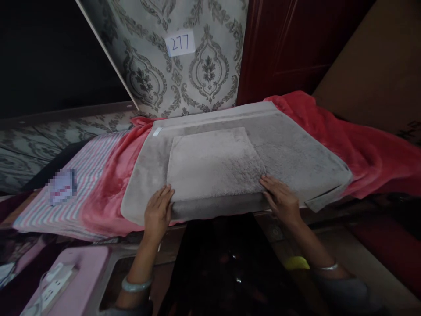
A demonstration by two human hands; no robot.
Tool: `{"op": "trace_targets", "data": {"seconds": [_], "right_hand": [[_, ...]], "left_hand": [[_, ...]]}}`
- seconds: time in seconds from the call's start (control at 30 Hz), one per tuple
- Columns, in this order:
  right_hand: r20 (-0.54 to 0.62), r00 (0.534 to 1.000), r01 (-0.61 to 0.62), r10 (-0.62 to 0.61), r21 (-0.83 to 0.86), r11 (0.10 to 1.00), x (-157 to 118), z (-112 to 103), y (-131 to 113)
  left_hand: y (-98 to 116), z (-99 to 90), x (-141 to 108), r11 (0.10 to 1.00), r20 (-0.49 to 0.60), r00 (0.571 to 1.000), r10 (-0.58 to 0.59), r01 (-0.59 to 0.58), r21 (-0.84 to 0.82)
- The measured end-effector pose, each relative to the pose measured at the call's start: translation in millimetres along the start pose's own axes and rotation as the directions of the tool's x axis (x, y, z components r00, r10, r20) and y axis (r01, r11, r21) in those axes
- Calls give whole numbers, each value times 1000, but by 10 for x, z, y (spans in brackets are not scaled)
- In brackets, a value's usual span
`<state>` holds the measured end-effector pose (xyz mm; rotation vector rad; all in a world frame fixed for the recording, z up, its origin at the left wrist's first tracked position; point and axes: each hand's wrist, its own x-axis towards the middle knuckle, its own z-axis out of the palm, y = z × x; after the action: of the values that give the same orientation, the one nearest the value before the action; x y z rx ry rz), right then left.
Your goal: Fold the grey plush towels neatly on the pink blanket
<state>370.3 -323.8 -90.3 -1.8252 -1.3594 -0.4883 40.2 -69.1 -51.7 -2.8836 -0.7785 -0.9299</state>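
A large grey plush cloth lies spread over a red blanket. On its middle rests a smaller, lighter grey fluffy rectangle, lying flat; whether it is a separate piece or a folded part I cannot tell. My left hand touches the near left corner of this rectangle, fingers stretched out. At its near right corner is my right hand, fingers extended over the edge and thumb apart. A narrow strip of the large cloth is turned at the near right corner. A white tag shows at its far left.
The red blanket bunches up at the right and left. A striped cloth with a blurred small object lies further left. A dark screen stands behind. At lower left, a power strip sits on a pink surface.
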Motion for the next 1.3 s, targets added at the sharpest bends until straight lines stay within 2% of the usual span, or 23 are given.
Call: {"op": "trace_targets", "data": {"seconds": [0.1,0.2,0.3,0.37,0.43,0.5,0.63,0.77,0.83,0.9,0.97,1.03,1.1,1.13,1.2,1.3], "right_hand": [[-47,996,-75,75,10,997,32,-125,-52],[-40,998,-56,55,-32,998,174,-114,-308],[128,991,55,-42,-95,994,341,113,-690],[262,959,139,-105,-114,984,397,314,-897],[336,933,181,-129,-128,975,399,474,-1005],[351,927,186,-128,-136,973,369,557,-1020],[345,927,192,-148,-98,976,287,537,-952],[294,940,179,-173,9,984,193,402,-931],[267,952,124,-151,118,985,204,312,-907],[220,974,-9,-47,248,969,318,229,-836],[144,979,-193,146,405,894,540,195,-705],[93,937,-324,338,598,733,811,241,-520],[96,901,-340,423,761,552,1038,369,-311],[102,894,-332,436,804,493,1110,453,-211],[113,892,-327,437,829,453,1155,627,-41],[132,897,-341,421,812,474,1051,805,104]], "left_hand": [[37,-91,2,999,-22,999,-28,28,-20],[256,-87,136,1000,-49,999,3,-3,-2],[628,46,341,996,32,996,78,-79,29],[866,165,434,992,125,986,110,-117,50],[1028,265,460,987,201,972,124,-142,78],[1101,321,427,983,238,963,126,-153,100],[1093,323,293,985,221,968,122,-146,95],[1014,288,179,988,123,982,144,-150,38],[970,265,182,990,74,987,140,-139,-12],[959,237,274,991,47,992,118,-114,-73],[1021,214,474,989,63,993,98,-90,-115],[1174,221,751,990,124,988,93,-79,-118],[1388,281,1034,992,203,974,104,-87,-92],[1498,334,1151,992,238,964,115,-100,-77],[1684,478,1304,988,293,944,153,-145,-50],[1822,714,1325,979,342,919,199,-203,-24]]}}
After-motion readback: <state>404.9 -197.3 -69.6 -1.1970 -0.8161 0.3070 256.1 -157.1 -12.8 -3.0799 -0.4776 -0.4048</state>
